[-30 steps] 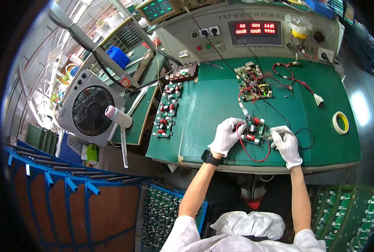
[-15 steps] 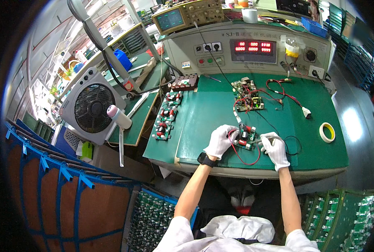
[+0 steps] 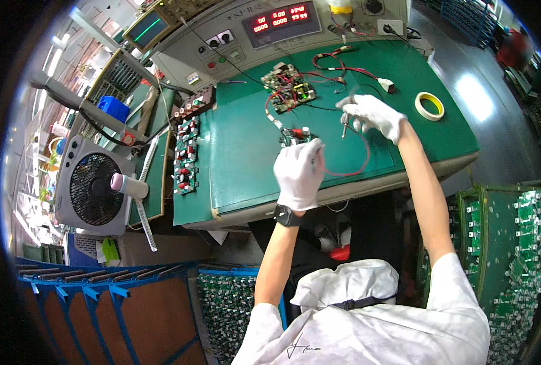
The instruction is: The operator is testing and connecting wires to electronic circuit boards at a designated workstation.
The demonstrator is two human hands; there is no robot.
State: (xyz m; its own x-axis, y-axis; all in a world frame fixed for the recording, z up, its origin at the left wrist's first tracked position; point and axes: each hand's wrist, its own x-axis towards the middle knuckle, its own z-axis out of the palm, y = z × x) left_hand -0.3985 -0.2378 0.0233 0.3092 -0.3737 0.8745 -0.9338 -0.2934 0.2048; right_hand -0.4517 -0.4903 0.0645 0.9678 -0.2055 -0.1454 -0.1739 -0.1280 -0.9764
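My left hand, in a white glove, is closed at the near edge of a small green circuit board with red and black parts. It covers part of the board, and what its fingers grip is hidden. My right hand, also gloved, is raised over the mat to the right of the board. It pinches a slim metal-tipped probe that points down. A thin red wire loops between both hands. Farther back lies a larger circuit board with a lit green spot, cabled to the small board.
Several similar boards line the mat's left side. A tape roll and a white plug lie at right. Behind stands a test panel with red digits. A fan and bottle are left; board racks flank me.
The view has turned and shifted. My right hand has lifted away from the small board to the right, with the probe now visible in it. My left hand stays at the board, its fingers closed.
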